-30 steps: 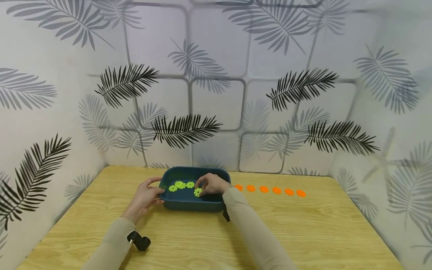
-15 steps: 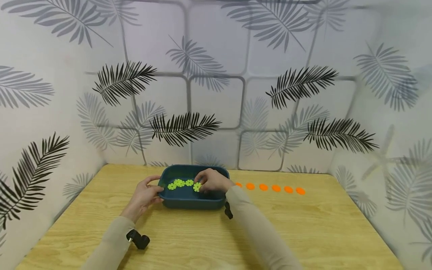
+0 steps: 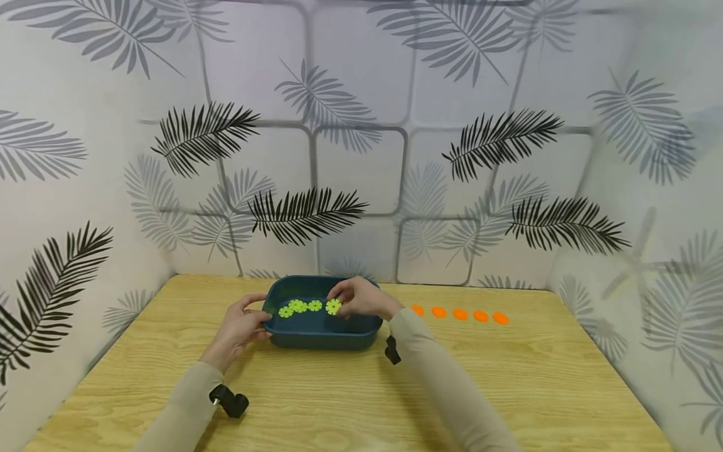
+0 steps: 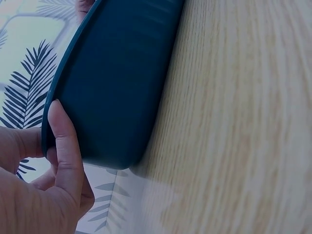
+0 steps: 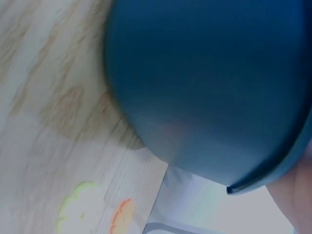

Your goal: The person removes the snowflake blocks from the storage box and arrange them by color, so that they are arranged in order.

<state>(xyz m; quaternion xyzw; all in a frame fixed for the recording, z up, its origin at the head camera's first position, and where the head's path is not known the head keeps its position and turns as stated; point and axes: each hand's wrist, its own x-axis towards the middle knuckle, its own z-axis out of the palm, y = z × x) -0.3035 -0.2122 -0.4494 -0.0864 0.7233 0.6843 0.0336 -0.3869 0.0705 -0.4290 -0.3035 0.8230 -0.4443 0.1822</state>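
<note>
A dark blue plastic tub (image 3: 324,341) stands on the table toward the back. My left hand (image 3: 240,325) grips its left end, with the thumb and fingers (image 4: 66,141) on either side of the rim in the left wrist view. Inside lie several yellow-green notched discs (image 3: 297,306), flower-shaped and grouped toward the left. My right hand (image 3: 360,297) reaches over the tub's right side and pinches another yellow-green notched disc (image 3: 333,306), face toward me. In the right wrist view the tub's outer wall (image 5: 204,87) hides most of this hand.
Several orange discs (image 3: 460,314) lie in a row on the wooden table (image 3: 316,402), right of the tub and partly behind my right sleeve. A pale disc with a yellow-green edge (image 5: 80,209) lies near an orange one (image 5: 123,217) in the right wrist view. A leaf-patterned wall (image 3: 361,169) rises behind.
My right hand has risen a little and shifted right, carrying the pinched disc up from among the others. The left hand keeps its grip on the tub.
</note>
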